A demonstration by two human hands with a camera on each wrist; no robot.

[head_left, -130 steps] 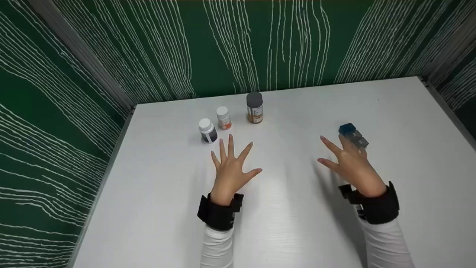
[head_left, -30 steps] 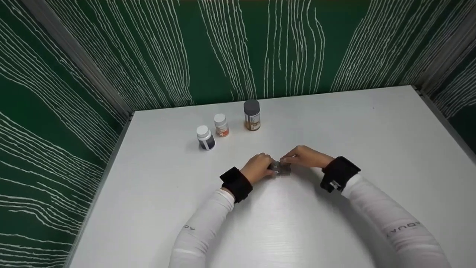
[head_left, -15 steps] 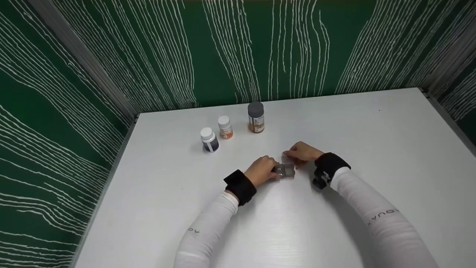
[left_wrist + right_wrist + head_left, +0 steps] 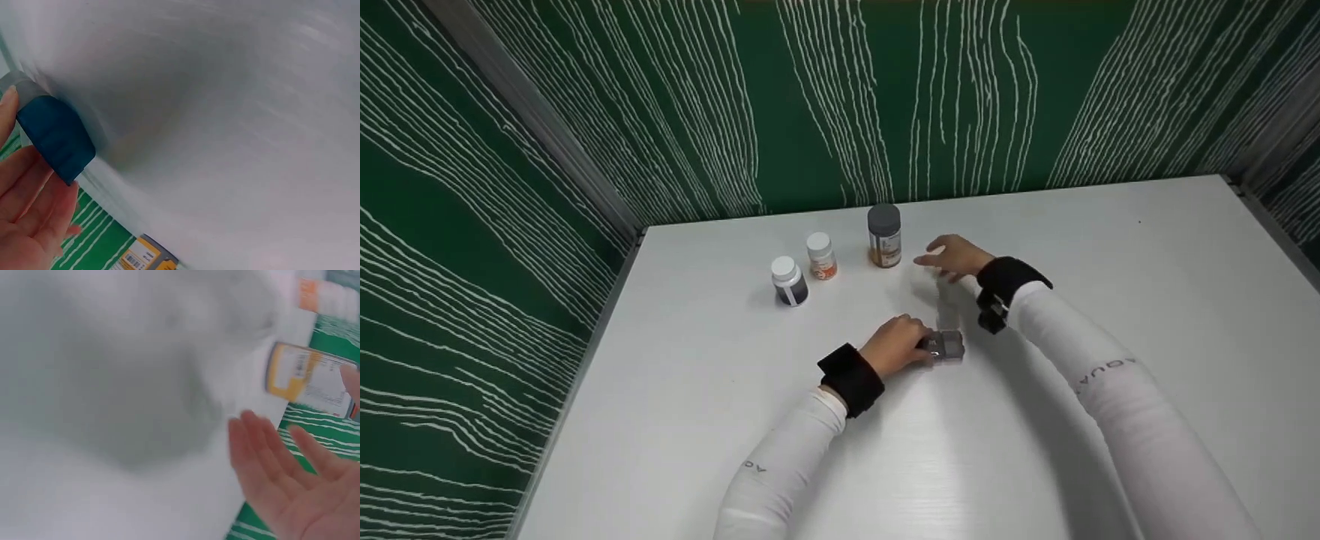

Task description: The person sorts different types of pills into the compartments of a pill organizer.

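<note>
My left hand point(image 4: 897, 345) holds a small pill organizer point(image 4: 946, 346) on the white table. In the left wrist view, a blue end compartment of the pill organizer point(image 4: 58, 136) shows between thumb and fingers, with a grey part behind it. A see-through lid seems to stand up at the organizer's right end. My right hand point(image 4: 956, 256) is off the organizer, fingers spread and holding nothing. Just left of it stands an amber bottle point(image 4: 885, 240) with a dark grey cap; a gap separates them. In the right wrist view, the amber bottle point(image 4: 312, 379) lies beyond my fingertips.
A white bottle with an orange label point(image 4: 822, 259) and a white-capped bottle with a dark label point(image 4: 790, 283) stand left of the amber one. A green panel with white lines point(image 4: 802, 112) rises behind the table's far edge.
Several seconds ago, both hands were spread apart and empty. The organizer came to the middle, into my left hand. My right hand let go of its lid and moved away toward the amber bottle.
</note>
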